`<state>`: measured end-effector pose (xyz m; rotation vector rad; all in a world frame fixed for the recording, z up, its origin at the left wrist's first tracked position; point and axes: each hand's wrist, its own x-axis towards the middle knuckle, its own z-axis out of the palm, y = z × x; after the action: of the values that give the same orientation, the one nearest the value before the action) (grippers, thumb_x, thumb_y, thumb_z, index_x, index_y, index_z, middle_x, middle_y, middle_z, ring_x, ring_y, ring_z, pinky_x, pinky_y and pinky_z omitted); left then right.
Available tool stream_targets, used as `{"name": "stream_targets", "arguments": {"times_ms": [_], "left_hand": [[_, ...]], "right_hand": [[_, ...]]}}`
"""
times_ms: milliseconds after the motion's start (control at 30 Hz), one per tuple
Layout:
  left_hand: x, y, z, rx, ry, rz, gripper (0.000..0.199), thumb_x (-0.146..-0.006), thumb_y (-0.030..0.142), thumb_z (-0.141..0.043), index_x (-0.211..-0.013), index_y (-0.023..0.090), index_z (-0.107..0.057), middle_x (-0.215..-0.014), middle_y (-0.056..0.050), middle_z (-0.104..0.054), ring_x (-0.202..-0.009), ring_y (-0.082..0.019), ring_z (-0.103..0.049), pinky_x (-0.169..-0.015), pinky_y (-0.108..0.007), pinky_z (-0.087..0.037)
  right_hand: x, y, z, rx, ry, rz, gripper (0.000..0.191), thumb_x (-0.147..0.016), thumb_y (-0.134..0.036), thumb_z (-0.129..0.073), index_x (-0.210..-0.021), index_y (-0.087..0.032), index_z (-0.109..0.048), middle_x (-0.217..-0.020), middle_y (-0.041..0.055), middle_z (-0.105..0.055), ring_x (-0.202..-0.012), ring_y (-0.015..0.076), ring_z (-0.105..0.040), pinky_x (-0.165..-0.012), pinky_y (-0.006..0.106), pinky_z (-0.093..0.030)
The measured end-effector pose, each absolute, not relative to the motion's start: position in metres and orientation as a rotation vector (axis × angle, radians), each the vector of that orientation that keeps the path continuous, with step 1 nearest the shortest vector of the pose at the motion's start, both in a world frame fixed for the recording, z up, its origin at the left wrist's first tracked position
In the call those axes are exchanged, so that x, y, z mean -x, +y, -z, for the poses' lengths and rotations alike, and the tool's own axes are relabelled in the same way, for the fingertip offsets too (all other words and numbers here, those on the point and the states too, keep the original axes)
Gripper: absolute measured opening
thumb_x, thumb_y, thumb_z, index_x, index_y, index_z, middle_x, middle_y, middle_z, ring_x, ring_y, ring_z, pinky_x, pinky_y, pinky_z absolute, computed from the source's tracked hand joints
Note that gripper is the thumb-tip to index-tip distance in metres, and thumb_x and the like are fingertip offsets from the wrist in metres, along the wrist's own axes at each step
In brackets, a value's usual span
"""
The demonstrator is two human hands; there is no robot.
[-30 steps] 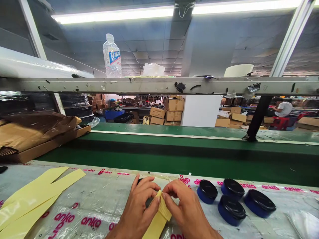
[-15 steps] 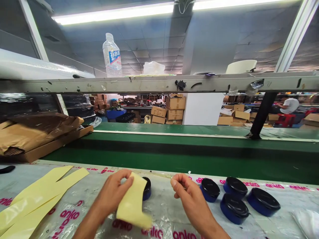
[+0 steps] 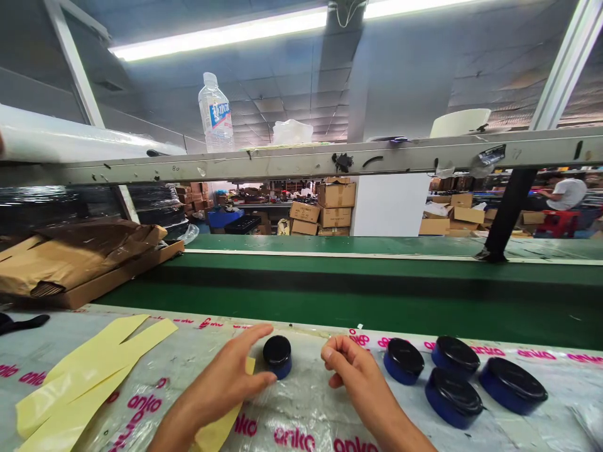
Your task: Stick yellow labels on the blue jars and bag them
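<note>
A small round blue jar with a black lid [image 3: 277,356] stands on the plastic-covered bench [image 3: 301,383], just right of my left hand [image 3: 223,389]. Those open fingers curve close around the jar's left side. A yellow strip [image 3: 217,432] lies under that hand, showing at both sides of it. My right hand [image 3: 351,376] rests right of the jar, with its fingers curled shut and nothing visible in them. Several matching jars [image 3: 404,361] stand further right, apart from both hands. A pile of yellow strips [image 3: 89,376] lies at the left.
A green conveyor belt [image 3: 330,301] runs behind the bench. Beyond it are a metal rail [image 3: 301,160] and a cardboard tray with brown paper [image 3: 80,267]. A person in a white shirt [image 3: 563,194] sits far back among cardboard boxes [image 3: 335,207].
My left hand has come down and moved right, now beside the jar, and the yellow strip it lifted lies under it. The jar now shows fully. My right hand has curled shut.
</note>
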<state>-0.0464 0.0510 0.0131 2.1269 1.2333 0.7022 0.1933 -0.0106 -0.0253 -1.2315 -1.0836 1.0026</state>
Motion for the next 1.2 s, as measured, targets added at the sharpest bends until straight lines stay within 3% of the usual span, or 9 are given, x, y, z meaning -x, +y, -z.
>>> {"name": "stream_targets", "arguments": {"times_ms": [67,167,433,533,667,833,1000,1200], "left_hand": [[0.037,0.049,-0.005,-2.147,1.227,-0.705,0.072,-0.067,0.022,-0.077,-0.137,0.030,-0.059,-0.145,-0.008,-0.059,-0.135,-0.033,-0.053,-0.116,-0.050,-0.037],[0.030,0.052,0.009,-2.179,1.296,-0.733,0.075,-0.067,0.018,-0.075,-0.139,0.027,-0.056,-0.141,-0.010,-0.062,-0.131,-0.033,-0.055,-0.114,-0.050,-0.038],[0.011,0.053,0.013,-2.152,1.314,-0.749,0.048,-0.066,0.019,-0.075,-0.111,0.024,-0.059,-0.105,-0.004,-0.071,-0.099,-0.027,-0.066,-0.084,-0.034,-0.048],[-0.003,0.046,0.011,-2.057,1.359,-0.850,0.046,-0.067,0.019,-0.072,-0.108,0.025,-0.053,-0.097,0.000,-0.071,-0.087,-0.023,-0.068,-0.076,-0.031,-0.048],[-0.015,0.040,0.015,-2.091,1.383,-0.978,0.047,-0.069,0.021,-0.071,-0.111,0.026,-0.049,-0.098,0.000,-0.069,-0.085,-0.022,-0.068,-0.074,-0.033,-0.050],[-0.020,0.034,0.022,-2.259,1.264,-1.139,0.041,-0.074,0.026,-0.071,-0.109,0.027,-0.050,-0.113,-0.003,-0.061,-0.097,-0.023,-0.066,-0.081,-0.037,-0.054],[-0.024,0.033,0.025,-2.275,1.329,-1.141,0.044,-0.075,0.037,-0.075,-0.109,0.026,-0.049,-0.104,-0.003,-0.064,-0.089,-0.026,-0.067,-0.077,-0.042,-0.055],[-0.025,0.036,0.042,-2.372,1.159,-1.264,0.056,-0.077,0.022,-0.069,-0.125,0.026,-0.041,-0.124,-0.009,-0.058,-0.113,-0.027,-0.061,-0.095,-0.047,-0.054]], "right_hand": [[-0.192,-0.011,0.026,1.220,-1.072,-1.022,0.024,-0.082,-0.044,-0.062,-0.076,-0.021,-0.059,-0.080,0.0017,-0.058,-0.075,0.0178,-0.051,-0.062,0.027,-0.046],[-0.190,-0.013,0.027,1.220,-1.086,-1.042,0.026,-0.082,-0.046,-0.061,-0.076,-0.021,-0.060,-0.093,0.0053,-0.064,-0.080,0.0189,-0.055,-0.063,0.027,-0.046],[-0.187,-0.015,0.030,1.240,-1.094,-1.101,0.029,-0.084,-0.049,-0.060,-0.080,-0.021,-0.061,-0.120,0.0108,-0.067,-0.097,0.0248,-0.061,-0.070,0.031,-0.049],[-0.188,-0.016,0.028,1.207,-1.096,-1.126,0.033,-0.084,-0.053,-0.062,-0.076,-0.021,-0.060,-0.128,0.0122,-0.064,-0.111,0.0292,-0.059,-0.077,0.033,-0.050],[-0.187,-0.019,0.023,1.139,-1.095,-1.178,0.036,-0.083,-0.055,-0.064,-0.074,-0.021,-0.058,-0.132,0.0133,-0.063,-0.127,0.0332,-0.051,-0.083,0.036,-0.049],[-0.179,-0.019,0.023,1.053,-1.087,-1.225,0.036,-0.084,-0.054,-0.066,-0.075,-0.020,-0.059,-0.131,0.0104,-0.063,-0.111,0.0301,-0.060,-0.079,0.034,-0.048],[-0.172,-0.019,0.026,1.003,-1.107,-1.200,0.036,-0.085,-0.052,-0.065,-0.072,-0.020,-0.056,-0.122,0.0089,-0.066,-0.099,0.0252,-0.060,-0.074,0.030,-0.044],[-0.173,-0.016,0.033,0.998,-1.055,-1.211,0.036,-0.084,-0.051,-0.067,-0.071,-0.020,-0.057,-0.120,0.0085,-0.067,-0.088,0.0215,-0.059,-0.072,0.030,-0.044]]}}
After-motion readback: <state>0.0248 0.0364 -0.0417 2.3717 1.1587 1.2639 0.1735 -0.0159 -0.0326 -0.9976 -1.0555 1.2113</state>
